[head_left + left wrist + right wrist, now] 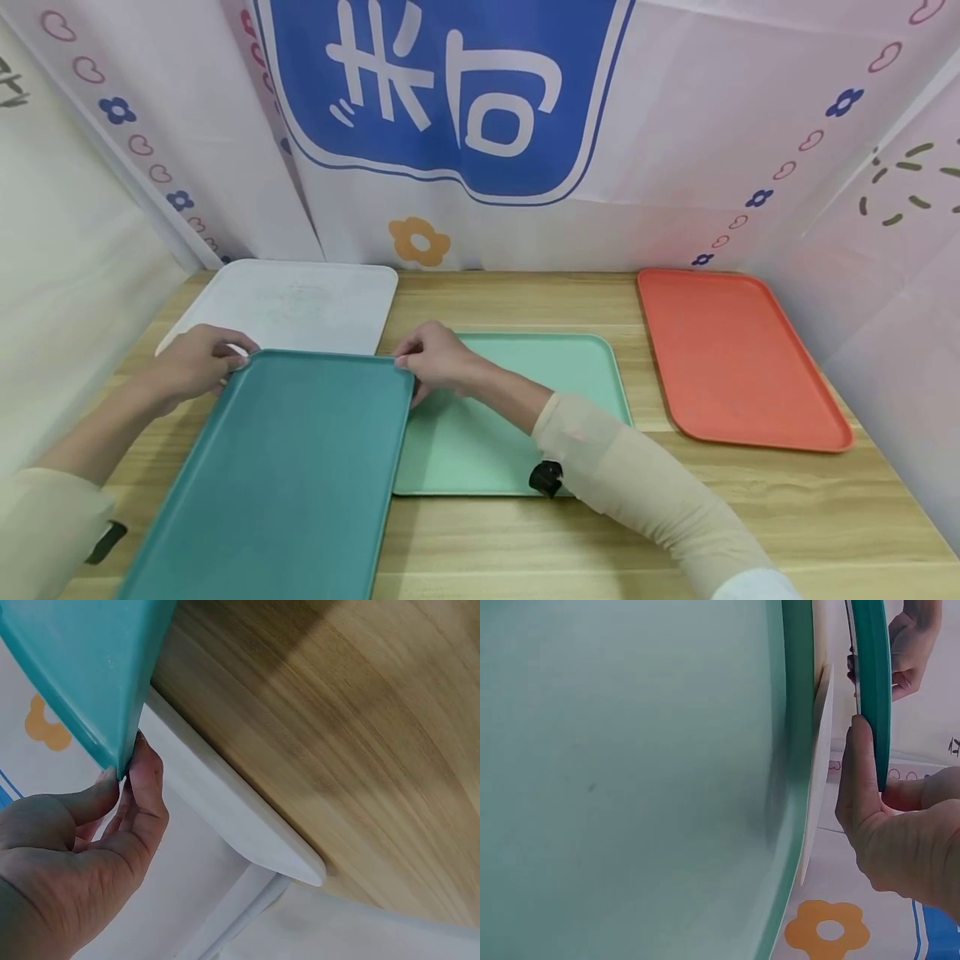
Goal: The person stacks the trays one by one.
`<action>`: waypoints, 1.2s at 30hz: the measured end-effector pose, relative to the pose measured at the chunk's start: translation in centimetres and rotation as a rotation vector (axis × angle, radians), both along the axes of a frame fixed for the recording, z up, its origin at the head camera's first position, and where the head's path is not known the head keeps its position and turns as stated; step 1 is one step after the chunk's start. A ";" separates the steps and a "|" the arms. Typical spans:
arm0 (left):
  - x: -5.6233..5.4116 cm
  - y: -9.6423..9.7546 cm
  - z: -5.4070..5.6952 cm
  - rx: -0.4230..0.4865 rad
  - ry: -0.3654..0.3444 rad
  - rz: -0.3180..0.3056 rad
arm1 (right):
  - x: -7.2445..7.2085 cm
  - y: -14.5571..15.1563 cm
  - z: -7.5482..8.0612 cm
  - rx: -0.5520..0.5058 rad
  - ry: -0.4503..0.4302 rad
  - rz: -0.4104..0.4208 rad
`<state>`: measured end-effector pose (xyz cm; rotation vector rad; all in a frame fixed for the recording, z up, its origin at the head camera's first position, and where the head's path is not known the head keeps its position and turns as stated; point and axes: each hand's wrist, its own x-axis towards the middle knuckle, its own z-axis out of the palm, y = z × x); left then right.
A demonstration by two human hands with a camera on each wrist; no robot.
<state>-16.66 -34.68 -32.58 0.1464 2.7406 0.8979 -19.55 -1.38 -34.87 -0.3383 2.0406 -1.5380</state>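
A dark teal tray [292, 475] is held by both hands at its two far corners. My left hand [197, 362] pinches the far left corner; in the left wrist view the thumb and fingers of that hand [97, 832] close on the tray's corner [105, 682]. At the far right corner my right hand [438, 358] grips the rim, thumb on one face and fingers on the other, as the right wrist view shows. The teal tray is raised off the wooden table and overlaps the left edge of a mint green tray [517, 450] in the head view.
Behind the left hand lies a white tray [300, 304], partly covered by the teal one. A red-orange tray [742, 358] lies at the right. All rest on a wooden table [600, 550], with a printed white cloth [675, 125] standing behind and at the sides.
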 end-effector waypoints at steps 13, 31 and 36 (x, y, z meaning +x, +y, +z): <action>-0.6 1.3 -0.3 0.016 0.016 -0.016 | -0.5 1.5 0.5 0.007 0.016 -0.010; -0.9 2.8 -0.4 0.158 -0.003 -0.034 | -1.0 3.7 0.7 0.008 0.026 -0.047; -0.7 2.6 -0.5 0.242 -0.073 -0.045 | -1.5 5.2 0.5 0.009 0.017 -0.072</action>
